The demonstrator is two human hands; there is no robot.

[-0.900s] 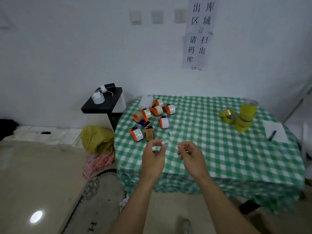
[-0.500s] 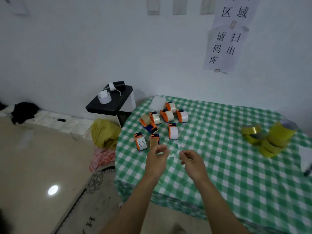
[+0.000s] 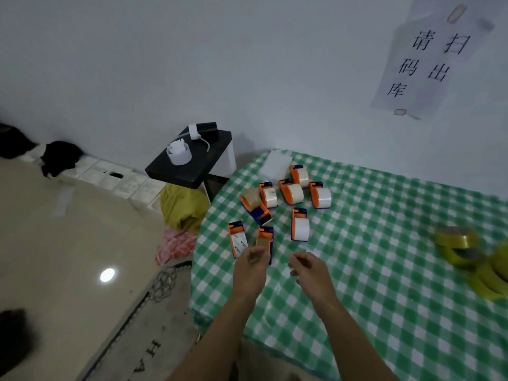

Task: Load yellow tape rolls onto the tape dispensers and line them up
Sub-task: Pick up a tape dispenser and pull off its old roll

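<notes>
My left grip (image 3: 251, 270) is hovering over the worktop (image 3: 384, 270) near its left edge, fingertips drawn towards the thumb; blur is hiding whether anything is pinched. My right grip (image 3: 310, 272) is hanging just beside it, loosely curled, holding nothing I can see. I am judging the 2 poised for the nearest dispenser (image 3: 264, 239), lying just beyond the left grip among the scattered tape dispensers (image 3: 291, 192). The yellow tape rolls (image 3: 456, 239) are sitting well apart, by the right edge.

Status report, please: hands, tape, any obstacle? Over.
Left hand, right hand curled above tablecloth, grip unclear. Orange tape dispensers scattered, not lined up. Yellow tape rolls apart, at right. No obstacle seen.
</notes>
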